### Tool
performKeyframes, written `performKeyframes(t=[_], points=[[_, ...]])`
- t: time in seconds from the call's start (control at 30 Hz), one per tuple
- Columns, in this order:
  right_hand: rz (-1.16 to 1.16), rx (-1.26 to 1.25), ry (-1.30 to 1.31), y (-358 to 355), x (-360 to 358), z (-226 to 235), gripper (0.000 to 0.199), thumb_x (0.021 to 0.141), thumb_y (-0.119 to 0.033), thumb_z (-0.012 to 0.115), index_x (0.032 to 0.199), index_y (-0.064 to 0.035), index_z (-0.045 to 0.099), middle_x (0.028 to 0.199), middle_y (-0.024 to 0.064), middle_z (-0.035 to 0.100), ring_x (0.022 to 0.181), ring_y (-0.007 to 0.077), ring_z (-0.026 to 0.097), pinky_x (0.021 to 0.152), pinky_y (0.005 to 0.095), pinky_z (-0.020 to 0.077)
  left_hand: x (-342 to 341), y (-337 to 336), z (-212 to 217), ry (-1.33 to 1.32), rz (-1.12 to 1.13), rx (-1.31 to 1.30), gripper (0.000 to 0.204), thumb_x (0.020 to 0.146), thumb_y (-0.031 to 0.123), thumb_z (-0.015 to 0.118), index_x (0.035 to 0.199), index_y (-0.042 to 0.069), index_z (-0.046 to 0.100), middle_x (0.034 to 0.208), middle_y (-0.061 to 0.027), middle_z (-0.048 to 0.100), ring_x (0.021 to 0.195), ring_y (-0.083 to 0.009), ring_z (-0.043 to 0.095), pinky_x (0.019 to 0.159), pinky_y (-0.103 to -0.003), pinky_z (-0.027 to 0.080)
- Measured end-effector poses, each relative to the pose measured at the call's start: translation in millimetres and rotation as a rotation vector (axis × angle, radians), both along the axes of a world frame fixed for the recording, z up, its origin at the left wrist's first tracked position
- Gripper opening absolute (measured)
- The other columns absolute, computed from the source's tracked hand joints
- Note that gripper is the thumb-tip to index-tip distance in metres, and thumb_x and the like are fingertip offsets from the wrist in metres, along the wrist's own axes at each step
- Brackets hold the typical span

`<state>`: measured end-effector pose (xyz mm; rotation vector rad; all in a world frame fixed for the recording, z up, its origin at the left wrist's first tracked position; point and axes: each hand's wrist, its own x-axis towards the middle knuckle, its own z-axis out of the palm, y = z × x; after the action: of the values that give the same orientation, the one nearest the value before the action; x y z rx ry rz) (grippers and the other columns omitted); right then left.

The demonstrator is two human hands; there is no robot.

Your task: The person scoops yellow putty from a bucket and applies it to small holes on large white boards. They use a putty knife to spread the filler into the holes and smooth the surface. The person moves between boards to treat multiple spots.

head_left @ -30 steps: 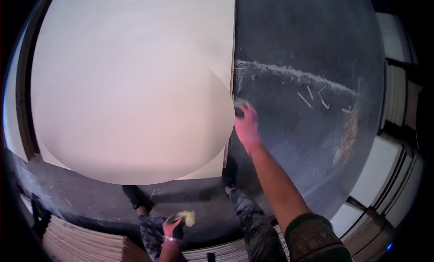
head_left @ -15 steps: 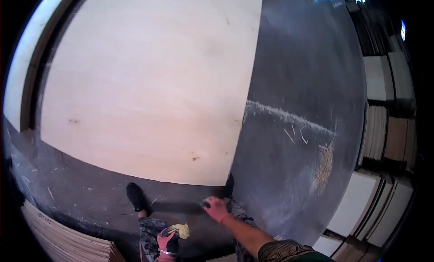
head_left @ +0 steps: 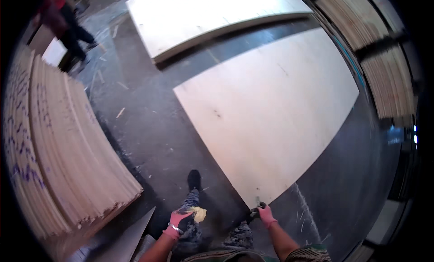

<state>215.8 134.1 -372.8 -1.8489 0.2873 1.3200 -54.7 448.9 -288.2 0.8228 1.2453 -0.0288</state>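
Note:
My left hand (head_left: 176, 222), in a pink and dark glove, is closed on a lump of pale yellow putty (head_left: 199, 214), held above my leg and apart from the board. What the lump rests on is hard to make out. My right hand (head_left: 266, 213), gloved alike, is closed on a small putty knife (head_left: 257, 200), whose greyish blade lies against the near corner of a large pale plywood sheet (head_left: 266, 113). A dark spot shows just past the blade. Another dark knot mark sits near the sheet's left edge.
A stack of plywood (head_left: 217, 25) lies beyond the sheet. Tall board stacks (head_left: 77, 158) with purple marks stand at left; more stacks (head_left: 384, 77) line the right. A person (head_left: 68, 27) is at far left. Wood scraps (head_left: 120, 112) litter the grey floor (head_left: 158, 140).
My view has swung left, so the sheet now sits to the right and the stacks at left show. My right hand has moved from beside the sheet onto its near corner.

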Motion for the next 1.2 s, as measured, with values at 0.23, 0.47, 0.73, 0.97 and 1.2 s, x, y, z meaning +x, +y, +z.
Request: performKeyframes(t=[0.23,0.47,0.73,0.97,1.2], points=[[-0.057,0.023,0.141,130,18,89,0.025,0.084,-0.020,0.052,0.099,-0.0003,0.058,0.084,0.0091,0.063,0.072,0.0182,0.062,0.065,0.0272,0.0505,-26,119,79,-0.224,0.442,0.063,0.022,0.073,0.001,0.064,0.094,-0.005,0.060,0.088,-0.0096,0.064,0.078,-0.0159,0.061,0.073,-0.026,0.049],[0.017,0.061,0.060,243,52,113,0.024,0.082,-0.023,0.055,0.093,-0.0022,0.062,0.084,0.0037,0.063,0.071,0.0099,0.059,0.062,0.0217,0.0461,29,209,124,-0.395,0.572,0.047,0.023,0.074,0.001,0.060,0.095,-0.007,0.058,0.089,-0.0146,0.063,0.078,-0.0235,0.062,0.070,-0.033,0.052],[-0.059,0.135,-0.227,397,107,125,0.023,0.083,-0.022,0.052,0.090,-0.0040,0.064,0.076,0.0015,0.062,0.065,0.0088,0.054,0.061,0.0216,0.0421,146,340,209,-0.371,0.227,0.257,0.024,0.074,0.003,0.059,0.096,-0.005,0.058,0.089,-0.0123,0.063,0.080,-0.0213,0.061,0.072,-0.032,0.051],[-0.168,0.971,0.132,651,140,248,0.030,0.088,-0.016,0.047,0.111,0.0026,0.050,0.105,0.0080,0.057,0.097,0.0145,0.054,0.085,0.0259,0.0429,256,449,291,-0.502,-0.397,0.499,0.021,0.073,0.003,0.060,0.092,-0.005,0.061,0.089,-0.0094,0.064,0.081,-0.0172,0.060,0.076,-0.026,0.047],[0.116,1.184,0.407,816,165,364,0.028,0.088,-0.014,0.046,0.110,0.0016,0.051,0.106,0.0051,0.055,0.099,0.0119,0.049,0.086,0.0258,0.0404,290,596,280,-0.480,-0.475,0.315,0.025,0.070,0.002,0.065,0.093,-0.005,0.060,0.088,-0.0099,0.063,0.080,-0.0151,0.060,0.073,-0.026,0.048]])
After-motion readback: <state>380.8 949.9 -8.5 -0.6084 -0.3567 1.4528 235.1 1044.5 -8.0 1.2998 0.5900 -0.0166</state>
